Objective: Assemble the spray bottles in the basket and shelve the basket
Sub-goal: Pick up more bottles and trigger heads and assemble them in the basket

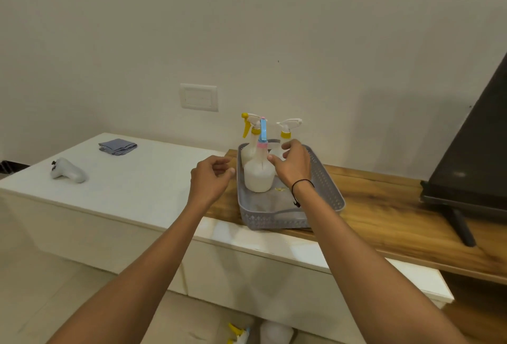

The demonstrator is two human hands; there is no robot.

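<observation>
Head view, right hand (292, 164) fingers (274, 161) touching bottle (258, 173) (in basket (326, 187))

This looks like a home living room: a flat black television (474, 135) on a slim stand sits on a long wood-grain shelf (384, 206) above a low white cabinet (123, 179), against a plain cream wall with a white switch plate (199, 97).

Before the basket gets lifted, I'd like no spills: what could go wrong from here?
1. The three spray bottles stand loose and tall at the far end of the grey basket; lifting it unevenly could tip the pink-and-blue bottle.
2. The basket's near corner sits at the edge of the wooden shelf, so a nudge might slide it off.
3. Another bottle lies on the floor below, seemingly left out.
</observation>
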